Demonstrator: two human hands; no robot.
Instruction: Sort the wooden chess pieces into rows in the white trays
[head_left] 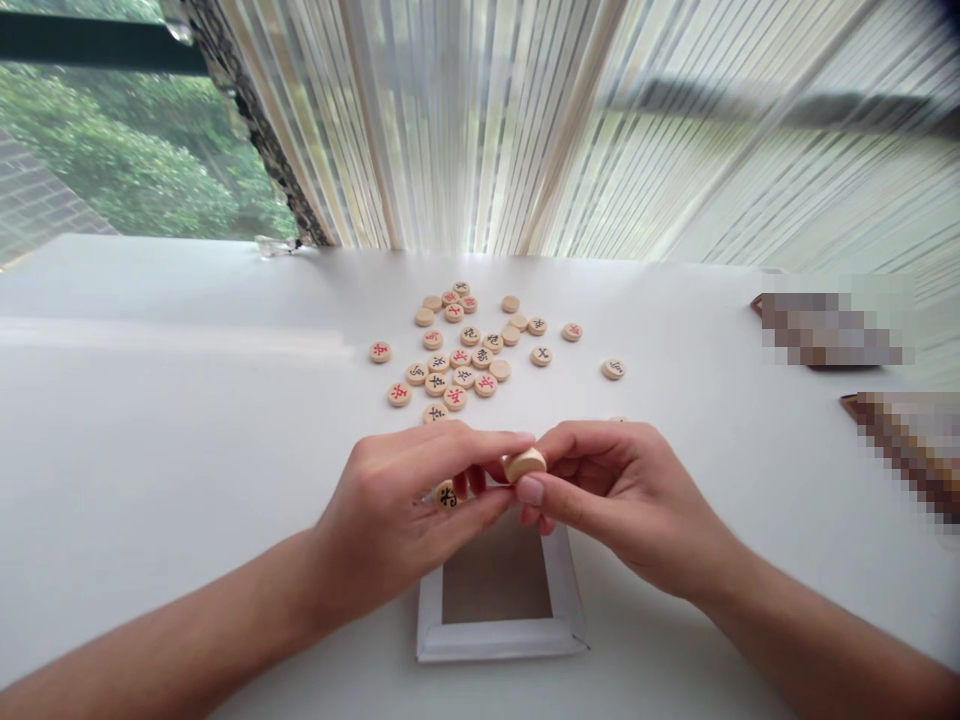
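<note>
My left hand [412, 490] and my right hand [630, 500] meet above a shallow white box [502, 640] with a brown inside. Between their fingertips is a round wooden Chinese chess piece [525, 464], pinched by both and tilted so its pale edge shows. Through the gap between my left thumb and fingers another chess piece [448, 495] with a black character is visible; whether it touches the hand I cannot tell. Beyond the hands, several more chess pieces [454, 397] lie scattered, some showing red or black characters, some blank. The hands cover the box's far side.
Everything lies on a white table [187, 430]. To the right are two framed, blurred-out objects [832, 330]. A lone chess piece [613, 369] sits right of the group. Behind the table hangs a striped string curtain [480, 120], with a window [112, 140] at the left.
</note>
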